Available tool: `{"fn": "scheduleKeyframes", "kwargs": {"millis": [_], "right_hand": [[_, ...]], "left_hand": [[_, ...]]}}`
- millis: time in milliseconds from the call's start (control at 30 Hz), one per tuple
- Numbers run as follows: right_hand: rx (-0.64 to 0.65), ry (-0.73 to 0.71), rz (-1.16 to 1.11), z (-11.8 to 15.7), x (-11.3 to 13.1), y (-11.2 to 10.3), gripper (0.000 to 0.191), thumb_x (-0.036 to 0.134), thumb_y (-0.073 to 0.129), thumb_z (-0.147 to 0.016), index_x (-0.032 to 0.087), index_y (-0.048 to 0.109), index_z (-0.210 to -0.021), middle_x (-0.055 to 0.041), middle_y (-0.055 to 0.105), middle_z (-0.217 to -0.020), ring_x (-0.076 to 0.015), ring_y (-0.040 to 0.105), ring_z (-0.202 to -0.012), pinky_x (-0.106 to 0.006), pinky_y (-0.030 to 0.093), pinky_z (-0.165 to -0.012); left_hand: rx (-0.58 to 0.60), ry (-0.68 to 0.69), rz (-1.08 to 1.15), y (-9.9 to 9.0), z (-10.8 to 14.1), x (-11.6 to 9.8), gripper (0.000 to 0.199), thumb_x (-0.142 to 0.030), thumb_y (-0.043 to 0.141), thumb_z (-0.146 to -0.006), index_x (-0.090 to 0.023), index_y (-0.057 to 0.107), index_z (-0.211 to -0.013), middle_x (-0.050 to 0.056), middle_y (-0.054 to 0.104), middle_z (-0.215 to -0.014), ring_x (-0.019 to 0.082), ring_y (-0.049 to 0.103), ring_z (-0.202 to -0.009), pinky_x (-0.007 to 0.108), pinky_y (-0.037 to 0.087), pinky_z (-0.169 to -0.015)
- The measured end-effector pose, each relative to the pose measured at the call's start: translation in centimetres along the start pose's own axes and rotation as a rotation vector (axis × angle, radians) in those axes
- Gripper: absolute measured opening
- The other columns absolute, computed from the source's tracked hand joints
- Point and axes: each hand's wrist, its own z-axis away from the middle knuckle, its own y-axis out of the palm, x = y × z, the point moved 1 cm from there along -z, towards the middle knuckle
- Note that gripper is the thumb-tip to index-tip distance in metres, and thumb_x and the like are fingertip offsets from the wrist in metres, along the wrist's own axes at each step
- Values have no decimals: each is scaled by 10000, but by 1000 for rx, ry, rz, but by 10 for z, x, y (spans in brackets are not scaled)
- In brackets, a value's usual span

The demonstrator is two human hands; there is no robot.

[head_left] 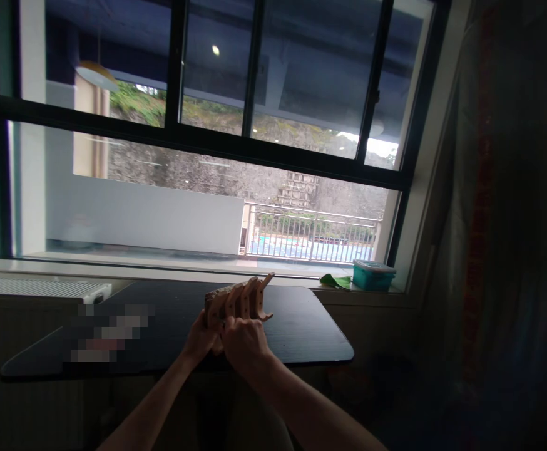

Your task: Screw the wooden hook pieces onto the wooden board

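Note:
Both my hands hold a small wooden ribbed piece (241, 300) above the near part of the dark table (301, 332). Several curved wooden ribs stand side by side on it, and a thin strip juts out at its upper right. My left hand (201, 338) grips its lower left end. Close beside it, my right hand (245, 341) is closed at the bottom of the piece, with the knuckles up. My fingertips are mostly hidden behind the hands and the wood.
A blurred-out patch (109, 335) covers something on the table's left. On the windowsill to the right are a teal lidded box (373, 275) and a green leaf (335, 281). A white radiator (39, 289) stands at the left, below a large window (208, 144). A curtain-like sheet (480, 207) hangs at right.

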Motion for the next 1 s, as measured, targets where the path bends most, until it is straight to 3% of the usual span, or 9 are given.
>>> {"fn": "scheduleKeyframes", "kwargs": {"millis": [167,333,467,633,800,1000], "right_hand": [[-84,222,-341,-1,-15,21,256,286,474,-881,171,702,-864,-89,723,-838,-221,670,-793,-271,465,-656],[46,339,-658,-8,-28,39,401,316,384,-924,123,704,-775,-71,700,-696,-154,628,-617,-201,363,-461],[-61,234,-380,-2,-18,20,272,293,482,-874,133,697,-830,-105,717,-808,-227,668,-760,-281,472,-636],[27,-2,39,3,2,-1,244,82,430,-848,40,641,-963,-184,688,-876,-277,675,-807,-375,518,-650],[96,44,-49,1,2,-5,213,129,476,-836,60,655,-930,-171,702,-859,-278,680,-826,-353,516,-681],[14,231,-329,1,-12,11,283,294,458,-877,152,701,-908,-115,719,-911,-241,672,-859,-283,472,-690]], "left_hand": [[34,50,52,0,0,1,385,-381,643,-536,-186,571,-860,16,684,-739,215,634,-706,286,523,-603],[44,71,56,0,-2,6,374,-372,648,-548,-188,569,-863,11,675,-748,205,630,-702,289,526,-628],[29,72,60,0,-2,4,372,-361,654,-551,-184,584,-870,7,683,-771,205,636,-726,291,527,-644],[-23,48,24,0,2,-4,332,-350,688,-532,-174,585,-794,-14,661,-661,188,611,-652,273,505,-591],[-2,43,56,1,1,1,312,-337,665,-536,-177,578,-790,-22,640,-615,173,587,-598,256,483,-538],[18,84,59,0,0,4,331,-335,643,-554,-190,584,-845,0,682,-706,205,631,-681,265,509,-578]]}}
